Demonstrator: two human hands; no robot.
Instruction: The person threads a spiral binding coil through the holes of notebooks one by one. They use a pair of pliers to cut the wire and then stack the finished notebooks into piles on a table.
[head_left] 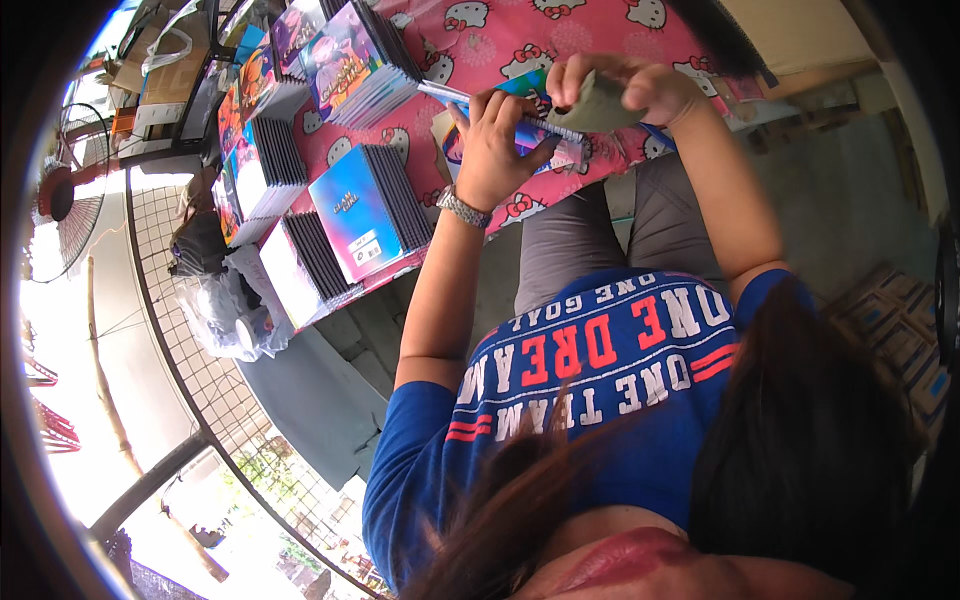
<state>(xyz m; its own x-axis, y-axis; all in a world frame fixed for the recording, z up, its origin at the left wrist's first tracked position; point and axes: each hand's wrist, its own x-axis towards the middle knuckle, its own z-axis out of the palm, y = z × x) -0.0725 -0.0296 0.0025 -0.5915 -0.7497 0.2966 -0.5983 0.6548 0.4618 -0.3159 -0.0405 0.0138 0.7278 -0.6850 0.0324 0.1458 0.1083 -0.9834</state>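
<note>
My left hand [492,145], with a metal watch on its wrist, grips a thin spiral notebook [553,127] near the table's front edge. Its thumb and fingers lie along the notebook's side, and part of the cover is hidden under the hand. In my right hand [645,88] is a limp grey-green piece, perhaps a cloth [600,104], pinched between thumb and fingers over the notebook's right end. Beneath both hands lies another colourful notebook cover [450,140], only partly visible.
Several stacks of spiral notebooks stand on the pink patterned tablecloth [420,165], among them a blue-covered stack [365,215] and a purple one [350,65]. A plastic bag [235,310] hangs at the table's left end. Further left is a fan [65,190]; cardboard [800,40] lies far right.
</note>
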